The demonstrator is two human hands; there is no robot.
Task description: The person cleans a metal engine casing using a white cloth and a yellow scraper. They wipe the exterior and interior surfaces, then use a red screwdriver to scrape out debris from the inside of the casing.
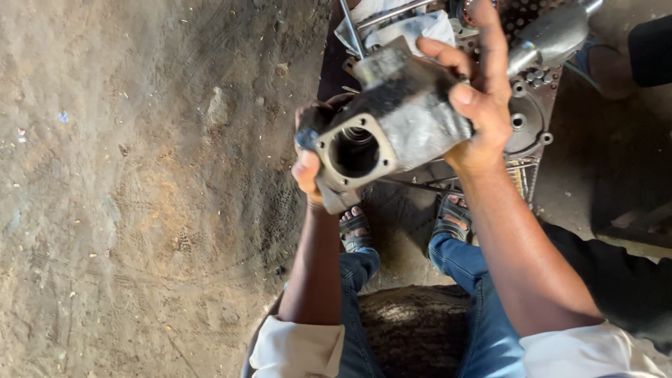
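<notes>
Item: grey metal housing (392, 122), lifted clear, bored flange facing you. Your right hand (483, 105) clasps its far side; your left hand (311, 157) grips the flange edge. Bore empty; nothing fitted yet.

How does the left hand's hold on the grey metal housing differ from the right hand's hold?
The left hand grips the grey metal housing at its flanged end with the round opening; the right hand grips the far, upper end. The left fingers curl around the flange, but the right fingers spread over the top. Both hold the housing in the air.
</notes>
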